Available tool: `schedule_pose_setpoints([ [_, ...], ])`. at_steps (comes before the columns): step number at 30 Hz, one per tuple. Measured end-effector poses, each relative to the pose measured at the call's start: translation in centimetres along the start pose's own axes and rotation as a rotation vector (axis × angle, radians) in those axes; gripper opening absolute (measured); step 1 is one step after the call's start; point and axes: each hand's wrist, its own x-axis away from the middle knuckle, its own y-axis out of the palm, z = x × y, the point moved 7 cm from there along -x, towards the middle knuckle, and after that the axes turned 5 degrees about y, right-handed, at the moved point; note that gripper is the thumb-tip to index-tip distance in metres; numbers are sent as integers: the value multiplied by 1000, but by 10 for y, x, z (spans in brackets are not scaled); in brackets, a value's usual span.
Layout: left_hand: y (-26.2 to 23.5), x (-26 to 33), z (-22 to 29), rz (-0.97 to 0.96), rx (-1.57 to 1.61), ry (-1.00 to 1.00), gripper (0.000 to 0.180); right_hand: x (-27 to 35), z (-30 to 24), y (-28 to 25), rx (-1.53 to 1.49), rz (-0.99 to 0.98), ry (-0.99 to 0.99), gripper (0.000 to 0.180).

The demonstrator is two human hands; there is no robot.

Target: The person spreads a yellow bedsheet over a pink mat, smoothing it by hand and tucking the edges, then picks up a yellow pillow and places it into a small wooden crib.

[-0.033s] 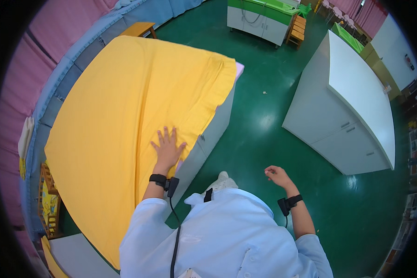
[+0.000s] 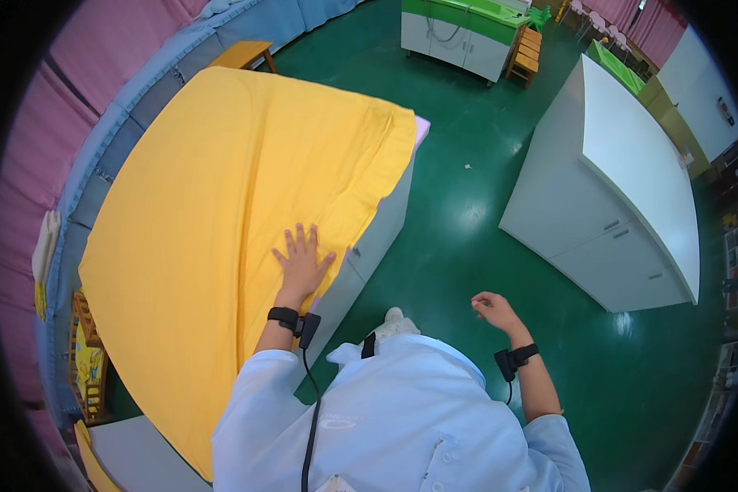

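Observation:
A large yellow cloth [image 2: 172,189] is spread over a low white cabinet [image 2: 377,234] at my left, with a long fold running through it. My left hand [image 2: 303,266] lies flat on the cloth near its right edge, fingers spread. A lilac edge [image 2: 422,129] peeps out from under the cloth at the far right corner. My right hand [image 2: 494,310] hangs over the green floor with its fingers loosely curled in; I see nothing in it. It touches no furniture.
A white cabinet [image 2: 640,180] stands to the right across the green floor [image 2: 467,262]. Ahead are a green-topped unit [image 2: 459,41] and stacked wooden stools [image 2: 525,57]. Blue padding [image 2: 90,168] and pink curtains [image 2: 25,197] line the left wall. A wooden crib [image 2: 86,361] stands lower left.
My left hand has slid slightly to the right on the yellow cloth, fingers still spread. My right hand has shifted very slightly to the right.

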Motion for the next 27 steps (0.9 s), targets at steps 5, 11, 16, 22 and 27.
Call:
schedule_pose_setpoints([
  [5, -6, -105, 79, -20, 29, 108, 78, -83, -33, -93, 2, 66, -68, 19],
  [11, -24, -209, 156, 51, 46, 57, 81, -224, -119, -164, 27, -14, -310, 20],
  [16, -27, -269, 186, 362, 128, -122, 73, -343, -218, -182, 197, -215, -549, 22],
  [22, -39, -278, 207, 273, 63, -423, 58, -398, -301, -125, 136, -577, -501, 33],
  [27, -44, -275, 234, 534, -40, -420, 34, -419, -314, -73, 32, -793, -134, 44],
])
